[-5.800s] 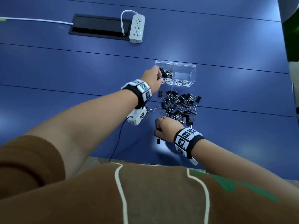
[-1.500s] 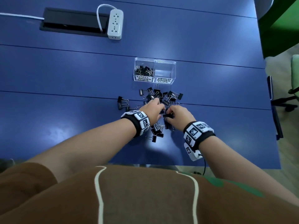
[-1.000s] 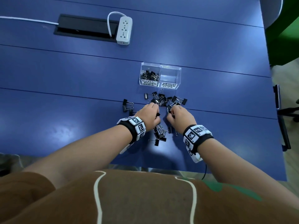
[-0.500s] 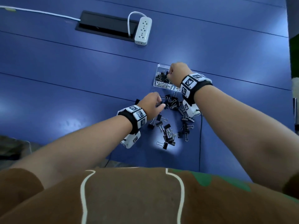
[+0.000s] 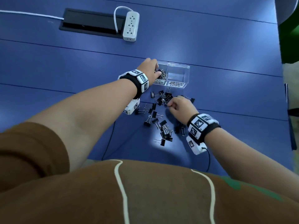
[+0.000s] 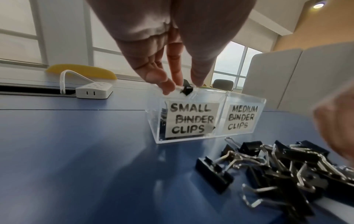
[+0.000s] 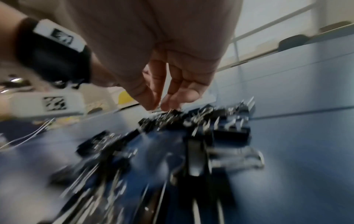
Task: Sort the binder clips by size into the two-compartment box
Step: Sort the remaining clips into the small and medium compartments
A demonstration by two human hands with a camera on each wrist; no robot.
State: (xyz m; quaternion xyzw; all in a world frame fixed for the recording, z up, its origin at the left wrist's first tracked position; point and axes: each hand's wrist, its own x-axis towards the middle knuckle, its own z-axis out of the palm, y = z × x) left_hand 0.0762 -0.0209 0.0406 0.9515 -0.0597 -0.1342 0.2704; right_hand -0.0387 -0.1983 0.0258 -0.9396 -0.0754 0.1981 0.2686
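Observation:
A clear two-compartment box [image 5: 186, 67] stands mid-table, labelled SMALL BINDER CLIPS on the left and MEDIUM BINDER CLIPS on the right. My left hand [image 5: 151, 68] is over the small compartment, which holds several clips. In the left wrist view its fingertips [image 6: 168, 88] pinch a small black binder clip [image 6: 186, 90] at the rim of the box [image 6: 246, 97]. The medium compartment looks empty. A loose pile of black binder clips [image 5: 161, 125] lies in front of the box. My right hand [image 5: 175, 104] is curled over the pile's far end. In the blurred right wrist view its fingertips [image 7: 168, 103] touch the clips [image 7: 193, 131].
A white power strip [image 5: 131, 26] lies by a black cable recess [image 5: 90, 25] at the far side of the blue table. Wrist-camera cables trail over the near table edge. A green panel [image 5: 289, 38] stands beyond the table's right edge.
Half a second ago my right hand was at the small compartment and my left in the pile. Now the left has gone up to that compartment and the right is back at the pile.

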